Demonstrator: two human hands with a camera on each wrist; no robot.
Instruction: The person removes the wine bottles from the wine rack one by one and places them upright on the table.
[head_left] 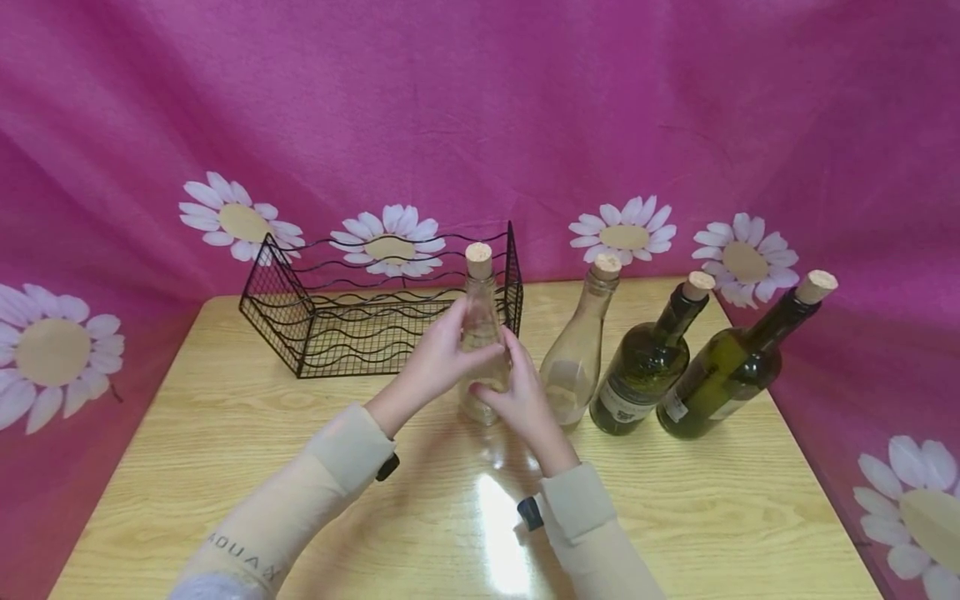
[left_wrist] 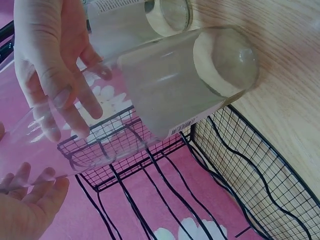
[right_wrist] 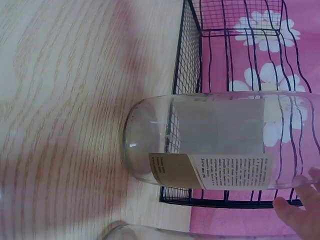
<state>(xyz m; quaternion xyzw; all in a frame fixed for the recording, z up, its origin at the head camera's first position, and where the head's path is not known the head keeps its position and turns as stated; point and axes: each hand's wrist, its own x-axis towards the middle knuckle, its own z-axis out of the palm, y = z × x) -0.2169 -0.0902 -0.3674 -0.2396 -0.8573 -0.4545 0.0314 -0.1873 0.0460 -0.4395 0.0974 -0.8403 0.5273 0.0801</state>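
A clear glass bottle (head_left: 476,408) with a cork (head_left: 479,261) stands upright between my hands, in front of the rack's right end. From its left side my left hand (head_left: 435,354) holds the upper body, thumb across the front. My right hand (head_left: 521,392) holds it lower on the right, its thumb also in front. In the left wrist view the right hand's fingers (left_wrist: 90,102) spread over the glass, and the left hand (left_wrist: 30,210) shows at the lower left. A printed label (right_wrist: 215,171) is on the bottle's side in the right wrist view.
Behind the bottle is a black wire rack (head_left: 306,333) with wavy bars. To the right stand another clear corked bottle (head_left: 573,367) and two dark green corked bottles, one shorter (head_left: 645,358) and one taller (head_left: 723,375). Pink flowered cloth (head_left: 480,125) backs the wooden table (head_left: 225,417).
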